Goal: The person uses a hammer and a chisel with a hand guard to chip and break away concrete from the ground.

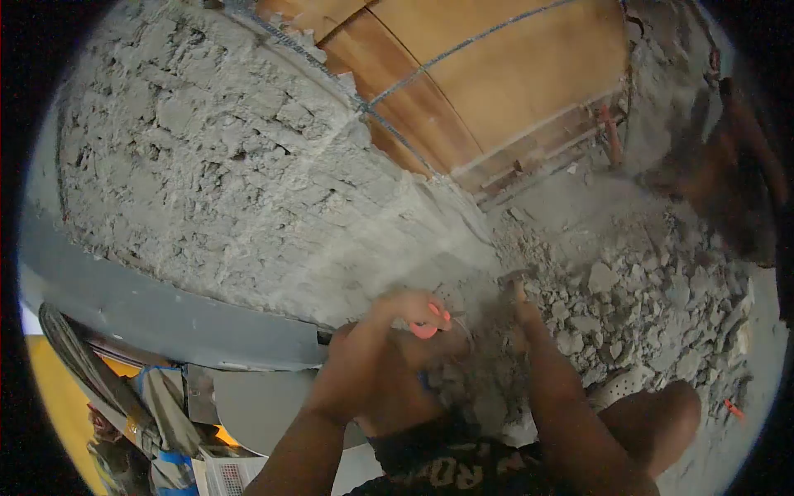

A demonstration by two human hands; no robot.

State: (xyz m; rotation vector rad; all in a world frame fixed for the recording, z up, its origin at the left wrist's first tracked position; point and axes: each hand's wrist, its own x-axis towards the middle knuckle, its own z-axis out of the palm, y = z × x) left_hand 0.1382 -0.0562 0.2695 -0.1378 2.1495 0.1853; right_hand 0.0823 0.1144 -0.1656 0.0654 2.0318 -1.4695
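Note:
My left hand (pixel 404 307) is closed around a tool with a coral-pink grip (pixel 425 330), which looks like a chisel; its tip is lost in blur and dust. Just to the right, my right hand (pixel 522 316) is closed on what looks like a hammer (pixel 516 277), its dark head above the fist. Both hands are low, beside the foot of a rough, chipped concrete wall (pixel 198 157). Grey rubble (pixel 637 310) lies to the right of my right hand. My bent knees are under my arms.
Bare steel bars (pixel 475 40) cross in front of wood panels (pixel 529 91). A reddish pipe (pixel 610 136) stands at the back right. A blurred brown shape, perhaps another person, is at the right edge. Bags (pixel 169 405) and a grey board (pixel 265 409) lie lower left.

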